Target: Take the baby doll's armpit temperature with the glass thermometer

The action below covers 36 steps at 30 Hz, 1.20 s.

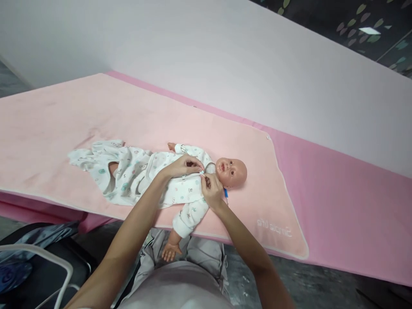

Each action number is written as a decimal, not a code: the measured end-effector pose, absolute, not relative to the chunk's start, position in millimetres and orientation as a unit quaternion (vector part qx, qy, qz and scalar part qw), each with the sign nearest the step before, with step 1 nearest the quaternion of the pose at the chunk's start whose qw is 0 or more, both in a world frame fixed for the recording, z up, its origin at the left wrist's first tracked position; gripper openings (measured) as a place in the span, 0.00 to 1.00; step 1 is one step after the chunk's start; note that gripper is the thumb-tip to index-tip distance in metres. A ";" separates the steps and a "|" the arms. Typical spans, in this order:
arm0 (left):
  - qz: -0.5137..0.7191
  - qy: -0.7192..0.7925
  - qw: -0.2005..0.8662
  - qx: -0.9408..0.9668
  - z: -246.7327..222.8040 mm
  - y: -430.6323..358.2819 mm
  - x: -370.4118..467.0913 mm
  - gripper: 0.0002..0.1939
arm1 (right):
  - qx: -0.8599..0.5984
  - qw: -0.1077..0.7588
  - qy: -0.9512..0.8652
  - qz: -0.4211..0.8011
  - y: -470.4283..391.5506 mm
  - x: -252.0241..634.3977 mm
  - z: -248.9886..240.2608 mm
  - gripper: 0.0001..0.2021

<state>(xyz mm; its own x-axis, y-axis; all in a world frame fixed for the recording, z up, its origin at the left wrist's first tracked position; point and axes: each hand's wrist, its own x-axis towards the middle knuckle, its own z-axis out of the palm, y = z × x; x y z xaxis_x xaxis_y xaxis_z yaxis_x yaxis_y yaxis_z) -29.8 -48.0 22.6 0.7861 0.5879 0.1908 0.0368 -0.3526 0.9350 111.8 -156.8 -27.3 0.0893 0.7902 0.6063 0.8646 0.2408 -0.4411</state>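
Observation:
A bald baby doll lies on its back with its head to the right, dressed in a white printed baby romper. The romper's leg part lies loose and rumpled on the left, with a bit of the doll's leg showing. At the chest, close to the neck, my left hand pinches the front edge. My right hand pinches the facing edge just below the doll's chin. Between my fingertips is a small pale spot, perhaps a snap, too small to tell. One doll arm hangs past the table's near edge.
Beneath the doll is a peach mat on a pink-covered table. A pale wall runs behind it. A blue tag lies by the doll's neck. At lower left stands a black chair with cloth on it.

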 end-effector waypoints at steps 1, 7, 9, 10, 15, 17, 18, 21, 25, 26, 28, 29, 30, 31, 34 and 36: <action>0.256 0.199 0.530 0.784 22.4 -48.1 -30.3 0.16 | -0.614 0.417 -0.669 -0.038 -156.5 112.1 -28.7 0.16; 0.251 0.211 0.505 0.799 23.0 -50.3 -31.2 0.18 | -0.602 0.450 -0.660 -0.013 -153.4 111.7 -28.5 0.13; 0.253 0.212 0.508 0.795 22.3 -50.1 -31.3 0.17 | -0.596 0.457 -0.661 -0.013 -153.3 110.6 -24.7 0.12; 0.253 0.213 0.510 0.794 21.7 -49.7 -31.3 0.17 | -0.592 0.459 -0.662 -0.013 -153.6 110.0 -22.8 0.12; 0.241 0.209 0.525 0.789 18.5 -47.8 -31.8 0.16 | -0.586 0.467 -0.662 0.001 -156.5 106.8 -18.5 0.12; 0.233 0.211 0.524 0.792 19.4 -47.8 -32.4 0.17 | -0.590 0.477 -0.652 0.007 -157.3 105.8 -19.7 0.13; 0.227 0.210 0.520 0.796 20.5 -48.0 -32.8 0.18 | -0.594 0.480 -0.646 0.011 -157.5 105.4 -20.5 0.13; 0.212 0.197 0.483 0.826 24.6 -49.0 -33.9 0.18 | -0.610 0.479 -0.631 0.020 -157.3 104.5 -23.1 0.13; 0.210 0.196 0.432 0.855 26.1 -50.3 -34.8 0.18 | -0.623 0.472 -0.623 0.014 -157.1 104.5 -23.8 0.14; 0.212 0.197 0.428 0.856 25.4 -50.5 -34.9 0.17 | -0.622 0.471 -0.625 0.011 -157.0 104.7 -23.6 0.14; 0.220 0.198 0.428 0.854 23.0 -50.2 -35.1 0.16 | -0.612 0.475 -0.632 0.004 -156.7 105.0 -23.0 0.12; 0.225 0.198 0.428 0.852 21.7 -49.9 -35.1 0.16 | -0.602 0.483 -0.636 -0.002 -156.4 105.1 -22.8 0.11; 0.231 0.199 0.430 0.850 20.3 -49.4 -35.2 0.16 | -0.587 0.495 -0.640 -0.010 -155.9 105.2 -22.7 0.10; 0.237 0.201 0.432 0.847 19.0 -48.8 -35.2 0.16 | -0.571 0.510 -0.643 -0.021 -155.3 105.2 -22.7 0.09; 0.251 0.207 0.443 0.836 16.2 -47.4 -35.2 0.17 | -0.526 0.551 -0.646 -0.047 -153.5 104.8 -22.4 0.07; 0.254 0.211 0.450 0.830 15.7 -47.3 -35.3 0.18 | -0.514 0.563 -0.645 -0.052 -152.7 104.6 -21.9 0.07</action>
